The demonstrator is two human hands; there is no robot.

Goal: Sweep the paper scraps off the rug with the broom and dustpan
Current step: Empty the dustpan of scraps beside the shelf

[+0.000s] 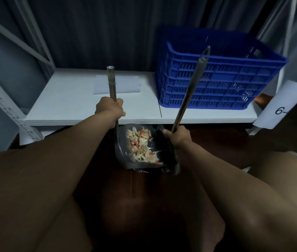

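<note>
We grip the dustpan handle upright in our left hand; our right hand, fingers curled round the broom handle, holds the brush head at the right edge of the scrap-filled dustpan.

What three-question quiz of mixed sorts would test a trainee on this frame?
1. True or false: the paper scraps lie in the dustpan.
2. What does the right hand grip? A) the blue crate B) the broom handle C) a sheet of paper
3. Fill in: the blue crate stands on the white ____.

Key:
1. True. The scraps are piled in the pan.
2. B. The right hand grips the broom handle; the left hand grips the dustpan handle.
3. Shelf, beside a sheet of paper.
</note>
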